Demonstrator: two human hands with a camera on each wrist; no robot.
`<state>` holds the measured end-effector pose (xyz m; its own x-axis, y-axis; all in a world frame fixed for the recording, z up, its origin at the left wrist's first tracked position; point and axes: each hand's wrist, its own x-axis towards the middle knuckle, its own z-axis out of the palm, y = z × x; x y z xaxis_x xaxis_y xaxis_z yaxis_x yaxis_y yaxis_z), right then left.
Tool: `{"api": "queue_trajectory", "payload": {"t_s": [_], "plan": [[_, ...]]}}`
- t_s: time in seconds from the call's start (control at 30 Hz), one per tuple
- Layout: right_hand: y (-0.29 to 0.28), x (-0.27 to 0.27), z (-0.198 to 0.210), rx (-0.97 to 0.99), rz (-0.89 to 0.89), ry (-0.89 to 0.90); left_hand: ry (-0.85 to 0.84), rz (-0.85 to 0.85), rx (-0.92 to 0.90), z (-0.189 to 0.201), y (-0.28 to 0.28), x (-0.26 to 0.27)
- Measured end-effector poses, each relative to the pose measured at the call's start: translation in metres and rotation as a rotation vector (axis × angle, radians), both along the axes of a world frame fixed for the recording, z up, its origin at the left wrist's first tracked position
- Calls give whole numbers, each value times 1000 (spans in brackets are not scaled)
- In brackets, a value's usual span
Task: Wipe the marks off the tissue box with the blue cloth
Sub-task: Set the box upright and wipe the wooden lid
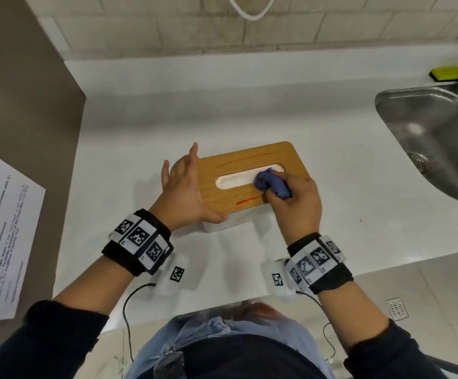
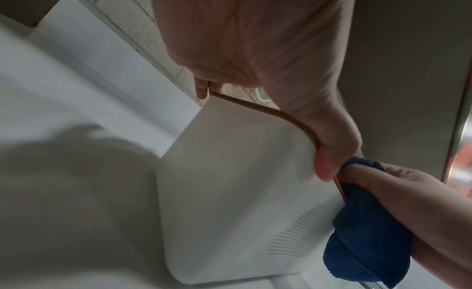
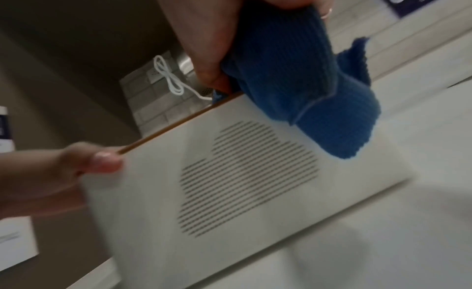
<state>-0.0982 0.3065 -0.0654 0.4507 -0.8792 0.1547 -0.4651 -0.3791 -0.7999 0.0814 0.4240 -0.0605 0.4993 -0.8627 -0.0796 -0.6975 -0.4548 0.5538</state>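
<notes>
The tissue box (image 1: 252, 176), a white body under a wooden lid with an oval slot, lies on the white counter. The lid carries a long orange mark (image 1: 244, 160) along its far side and a short mark (image 1: 247, 201) near its front edge. My left hand (image 1: 186, 187) holds the box's left end, palm on the lid, thumb (image 2: 327, 162) hooked over the front edge. My right hand (image 1: 290, 203) grips the bunched blue cloth (image 1: 273, 183) and presses it on the lid at the slot's right end. The cloth (image 3: 306, 81) hangs over the box's white side (image 3: 230, 192).
A steel sink (image 1: 403, 110) lies to the right, with a green sponge (image 1: 448, 73) behind it. A printed sheet (image 1: 0, 228) hangs on the brown panel at left. A white cable (image 1: 249, 12) loops on the tiled wall. The counter's front edge runs just below my wrists.
</notes>
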Motion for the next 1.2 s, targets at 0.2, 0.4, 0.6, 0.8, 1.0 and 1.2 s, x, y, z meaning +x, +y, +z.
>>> {"api": "queue_trajectory", "payload": {"t_s": [0.2, 0.4, 0.6, 0.8, 1.0, 1.2], "plan": [[35, 19, -1, -18, 246, -52, 20, 10, -47, -3, 0, 1], [10, 16, 10, -44, 671, 2, 54, -71, 2, 2, 4, 9], [-56, -16, 49, -187, 759, 429, 72, -112, 39, 7, 10, 15], [-137, -34, 97, -508, 456, 793, 131, -110, 41, 8, 8, 12], [-141, 48, 109, -428, 1022, 253, 196, -124, 93, 22, 15, 17], [-103, 125, 75, -339, 1385, 306, 343, -76, 89, 22, 24, 22]]}}
